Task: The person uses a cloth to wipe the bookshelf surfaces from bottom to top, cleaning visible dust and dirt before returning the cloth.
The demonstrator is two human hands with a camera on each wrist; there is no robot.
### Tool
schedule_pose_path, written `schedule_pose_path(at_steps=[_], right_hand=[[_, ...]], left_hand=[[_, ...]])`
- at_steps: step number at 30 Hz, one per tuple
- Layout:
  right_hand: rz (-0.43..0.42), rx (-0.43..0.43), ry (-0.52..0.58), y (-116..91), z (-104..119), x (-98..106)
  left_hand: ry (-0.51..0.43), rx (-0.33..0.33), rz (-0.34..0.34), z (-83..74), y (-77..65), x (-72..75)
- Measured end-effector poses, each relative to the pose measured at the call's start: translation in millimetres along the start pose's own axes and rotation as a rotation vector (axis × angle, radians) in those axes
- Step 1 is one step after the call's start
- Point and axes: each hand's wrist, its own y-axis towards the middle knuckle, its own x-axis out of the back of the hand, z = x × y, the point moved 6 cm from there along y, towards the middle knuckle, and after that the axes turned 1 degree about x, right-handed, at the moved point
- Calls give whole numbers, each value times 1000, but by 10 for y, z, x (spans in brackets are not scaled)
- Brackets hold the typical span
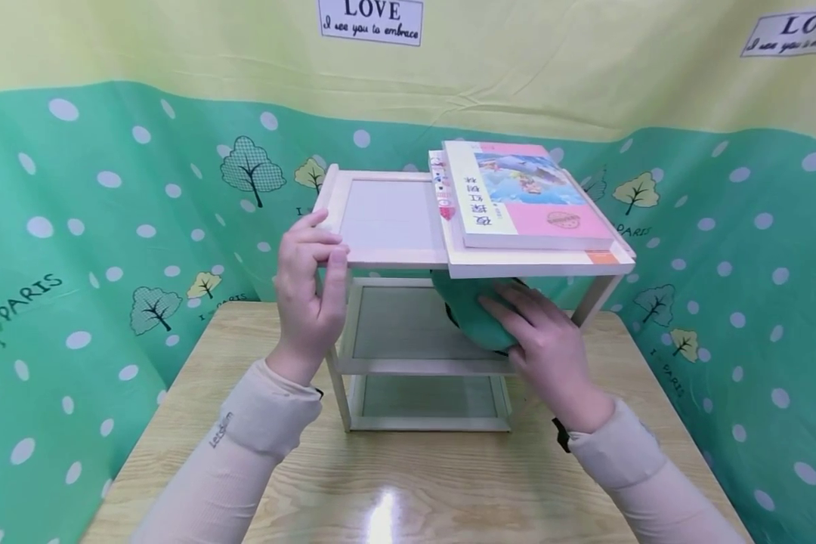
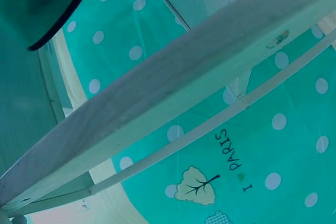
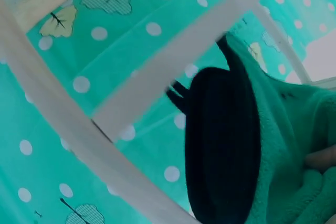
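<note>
- Green plush item (image 1: 472, 313) is held just right of the frame's centre, under the top tier (image 1: 391, 219) and over the right part of the middle tier (image 1: 401, 325); its dark oval side (image 3: 223, 145) is shown in the right wrist view.
- Its fabric is grasped by the right hand (image 1: 544, 332); whether the middle tier is touched by it cannot be told, as its far part is hidden.
- The left end of the top tier, left of centre, is gripped by the left hand (image 1: 309, 279), thumb upright at the near edge.
- At the upper right, a pink book (image 1: 544, 223) is stacked on a white-edged book (image 1: 442, 181).
- Both books could be jolted loose if the top tier were bumped from below by the right hand's knuckles.
- The plush could be snagged on the right post (image 1: 595, 298) by its black straps (image 3: 178, 95) if pushed in aslant.
- The frame could be slid across the wooden table (image 1: 415, 483) if the left hold were slackened.
</note>
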Motion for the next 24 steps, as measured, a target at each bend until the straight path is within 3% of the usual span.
schedule_pose_path(at_steps=[4,12,24], right_hand=[[133,-11,8,-65,-1,-93],[444,-167,48,-270,16,-376],[505,-164,93,-384,31,-465]], left_hand=[[-4,-3,0,-7,6,-7],[0,-1,4,-7,-2,-16],[2,2,-2,-7,0,-3]])
